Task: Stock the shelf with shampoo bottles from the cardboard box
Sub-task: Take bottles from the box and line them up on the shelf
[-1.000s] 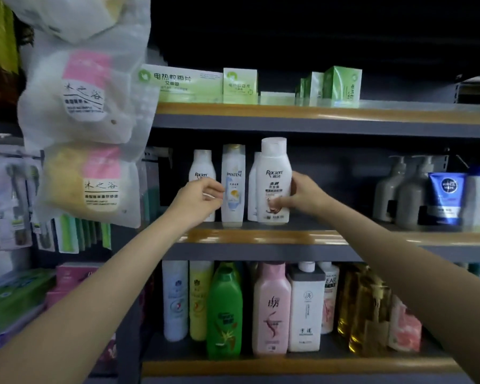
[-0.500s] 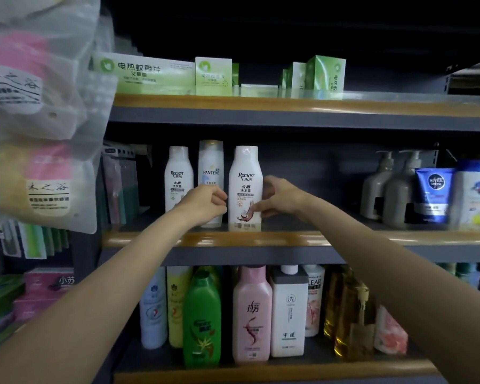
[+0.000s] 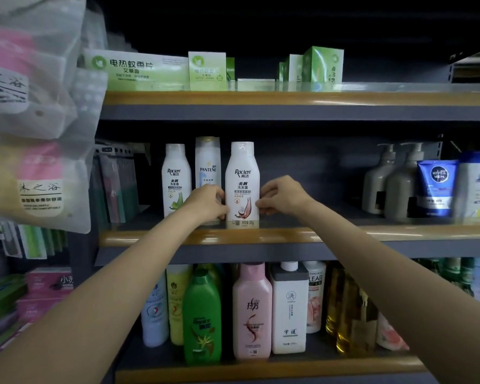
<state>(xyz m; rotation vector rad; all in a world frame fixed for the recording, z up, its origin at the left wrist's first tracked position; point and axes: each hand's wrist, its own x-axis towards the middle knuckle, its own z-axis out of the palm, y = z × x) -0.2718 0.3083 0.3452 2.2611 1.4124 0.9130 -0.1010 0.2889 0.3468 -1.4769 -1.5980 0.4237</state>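
Presently, fingertips of both hands meet the lower half of the white Raclen bottle (image 3: 242, 184), which stands upright at the near edge of the middle shelf (image 3: 344, 234). Right hand (image 3: 284, 195): fingers curled, pinching the bottle's right side, wrist level, forearm running down to the right. Left hand (image 3: 207, 203): fingers bent round the bottle's left side, knuckles toward the camera, forearm extending near-left. Just left and farther back stand a Pantene bottle (image 3: 208, 162) and a second Raclen bottle (image 3: 176, 180).
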